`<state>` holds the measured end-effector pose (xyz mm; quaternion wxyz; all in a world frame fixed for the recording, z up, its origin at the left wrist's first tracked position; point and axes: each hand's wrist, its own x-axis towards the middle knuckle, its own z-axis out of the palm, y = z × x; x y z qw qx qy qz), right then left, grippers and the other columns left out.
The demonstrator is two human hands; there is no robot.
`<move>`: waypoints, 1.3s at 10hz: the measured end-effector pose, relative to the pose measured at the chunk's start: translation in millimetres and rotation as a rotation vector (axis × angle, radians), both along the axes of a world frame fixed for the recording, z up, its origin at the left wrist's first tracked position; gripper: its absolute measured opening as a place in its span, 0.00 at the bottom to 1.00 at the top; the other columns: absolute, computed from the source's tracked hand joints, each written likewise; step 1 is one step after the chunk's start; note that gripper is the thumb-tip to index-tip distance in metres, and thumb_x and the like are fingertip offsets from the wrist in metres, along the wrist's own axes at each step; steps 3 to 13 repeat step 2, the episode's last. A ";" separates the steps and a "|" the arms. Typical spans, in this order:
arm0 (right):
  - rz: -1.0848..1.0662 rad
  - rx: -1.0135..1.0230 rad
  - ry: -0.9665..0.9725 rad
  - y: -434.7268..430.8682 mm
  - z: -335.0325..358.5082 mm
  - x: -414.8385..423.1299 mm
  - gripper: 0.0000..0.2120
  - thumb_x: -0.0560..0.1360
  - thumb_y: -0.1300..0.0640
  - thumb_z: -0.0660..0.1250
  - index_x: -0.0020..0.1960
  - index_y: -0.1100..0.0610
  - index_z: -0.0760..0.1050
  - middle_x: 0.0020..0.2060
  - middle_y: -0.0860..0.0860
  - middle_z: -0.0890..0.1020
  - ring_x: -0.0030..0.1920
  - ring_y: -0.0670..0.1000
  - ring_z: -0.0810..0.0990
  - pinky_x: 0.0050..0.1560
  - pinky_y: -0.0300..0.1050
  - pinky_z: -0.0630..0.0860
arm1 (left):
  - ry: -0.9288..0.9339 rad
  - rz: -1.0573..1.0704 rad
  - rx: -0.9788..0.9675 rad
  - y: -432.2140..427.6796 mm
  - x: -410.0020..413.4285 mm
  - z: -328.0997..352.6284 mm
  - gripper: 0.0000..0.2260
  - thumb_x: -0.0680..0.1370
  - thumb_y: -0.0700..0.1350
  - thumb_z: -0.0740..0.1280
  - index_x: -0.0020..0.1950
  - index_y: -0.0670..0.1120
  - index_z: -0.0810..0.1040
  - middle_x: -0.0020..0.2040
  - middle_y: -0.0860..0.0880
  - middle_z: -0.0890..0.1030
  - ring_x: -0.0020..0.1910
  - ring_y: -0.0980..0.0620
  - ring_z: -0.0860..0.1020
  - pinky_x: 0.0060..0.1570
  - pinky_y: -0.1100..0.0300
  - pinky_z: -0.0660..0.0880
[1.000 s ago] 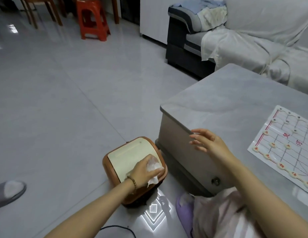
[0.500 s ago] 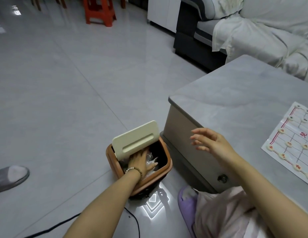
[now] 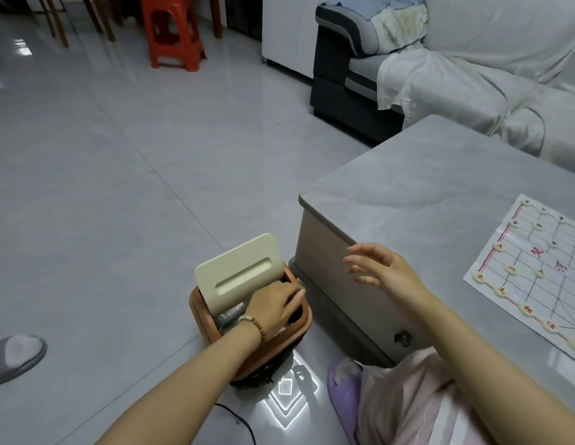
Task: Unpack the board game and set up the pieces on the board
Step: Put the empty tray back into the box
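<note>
A paper game board (image 3: 551, 285) with red lines lies on the grey table (image 3: 424, 187) at the right edge of view. Several round cream pieces (image 3: 510, 270) stand on its line crossings. My left hand (image 3: 273, 303) hovers in the mouth of a brown waste bin (image 3: 202, 313) on the floor, fingers loosely extended, with nothing visible in it. The bin's cream swing lid (image 3: 238, 271) is tilted upright. My right hand (image 3: 385, 271) hangs in the air by the table's near-left corner, fingers spread, holding nothing.
A covered sofa (image 3: 472, 59) stands behind the table. A red stool (image 3: 177, 30) and chair legs are far back. A grey slipper (image 3: 16, 354) is at the left edge, a purple slipper (image 3: 344, 387) by my knee, and a black cable (image 3: 244, 425) lies on the floor.
My left hand pushed the bin lid open, took a white tissue inside and let it go. The hand is now rising out of the bin without it. My right hand stayed about in place.
</note>
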<state>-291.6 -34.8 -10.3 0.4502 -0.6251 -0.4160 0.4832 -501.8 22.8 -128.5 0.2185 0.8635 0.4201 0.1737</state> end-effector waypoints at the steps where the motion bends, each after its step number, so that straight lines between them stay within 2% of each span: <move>1: -0.047 0.040 -0.010 -4.7 8.6 10.4 0.09 0.76 0.62 0.66 0.55 0.55 0.77 0.52 0.52 0.83 0.52 0.50 0.82 0.52 0.44 0.79 | -0.133 0.008 0.029 0.0 16.8 28.7 0.16 0.81 0.54 0.53 0.58 0.50 0.76 0.51 0.53 0.80 0.49 0.55 0.76 0.49 0.59 0.75; 2: -0.134 0.122 -0.131 -14.4 27.7 28.8 0.13 0.76 0.63 0.66 0.59 0.54 0.76 0.55 0.50 0.81 0.55 0.49 0.80 0.52 0.41 0.79 | -0.204 0.027 0.091 7.6 43.0 64.7 0.14 0.81 0.53 0.55 0.60 0.51 0.75 0.53 0.54 0.78 0.52 0.55 0.76 0.51 0.60 0.74; 13: -0.134 0.122 -0.131 -14.4 27.7 28.8 0.13 0.76 0.63 0.66 0.59 0.54 0.76 0.55 0.50 0.81 0.55 0.49 0.80 0.52 0.41 0.79 | -0.204 0.027 0.091 7.6 43.0 64.7 0.14 0.81 0.53 0.55 0.60 0.51 0.75 0.53 0.54 0.78 0.52 0.55 0.76 0.51 0.60 0.74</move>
